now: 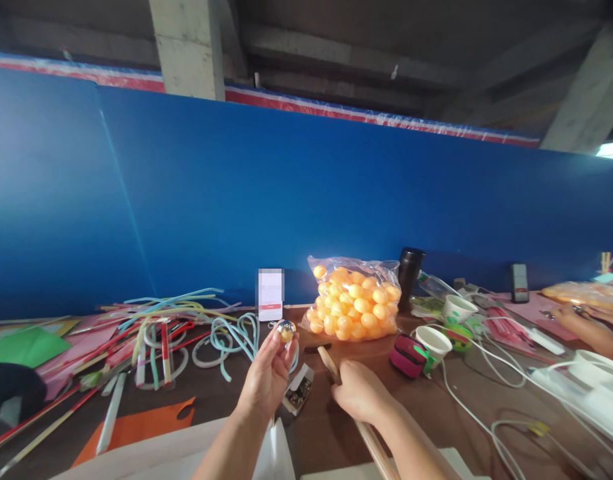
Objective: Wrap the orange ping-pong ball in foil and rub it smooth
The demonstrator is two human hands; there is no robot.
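Observation:
My left hand (267, 377) is raised above the table, its fingertips pinched on a small orange ball (286, 330). My right hand (360, 393) rests lower on the table, fingers curled round a wooden stick (327, 363) that runs from near the bag down toward me. Between the hands lies a small open box (298, 391) with dark bits inside. Behind stands a clear plastic bag full of orange balls (354, 303).
Coloured flexible tubes and straws (171, 320) and paper sheets cover the left. White paper cups (434, 341), a pink case (407, 355), a black flask (410, 275), white cables and a power strip (581, 393) lie right. Another person's hands (586, 327) work at far right. A blue wall stands behind.

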